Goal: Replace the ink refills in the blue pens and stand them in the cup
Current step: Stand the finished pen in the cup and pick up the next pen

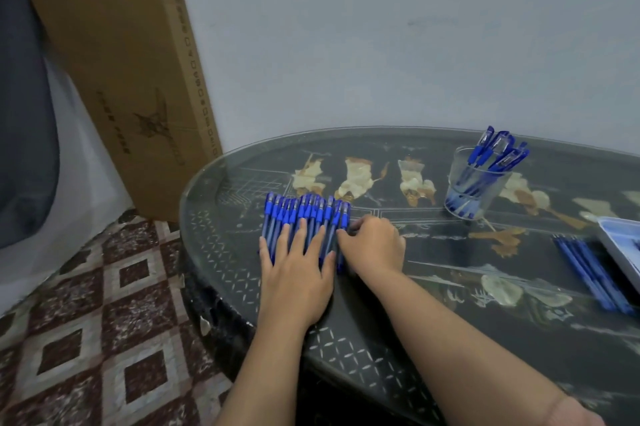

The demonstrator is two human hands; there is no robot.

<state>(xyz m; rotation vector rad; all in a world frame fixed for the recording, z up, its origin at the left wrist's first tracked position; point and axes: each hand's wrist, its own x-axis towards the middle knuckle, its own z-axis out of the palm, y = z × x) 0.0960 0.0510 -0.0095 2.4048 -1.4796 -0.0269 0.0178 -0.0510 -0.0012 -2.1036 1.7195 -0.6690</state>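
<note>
The left grip (pixel 296 262) lies flat, fingers straight and spread, pressing on the pens (pixel 304 214), which lie in a row at the frame's centre left on the tabletop (pixel 381 339). The right grip (pixel 372 245) curls its fingertips against the row's right edge; whether it pinches a pen I cannot tell. The cup (pixel 474 190) stands at upper right, well apart, with more pens upright in it.

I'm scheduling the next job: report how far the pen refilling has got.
Done: several pens stand in the cup. In hand: left hand lies flat on the row of pens, right hand touches its end pen; grip unclear. Left: that whole row, with likely refills lying at right.
</note>
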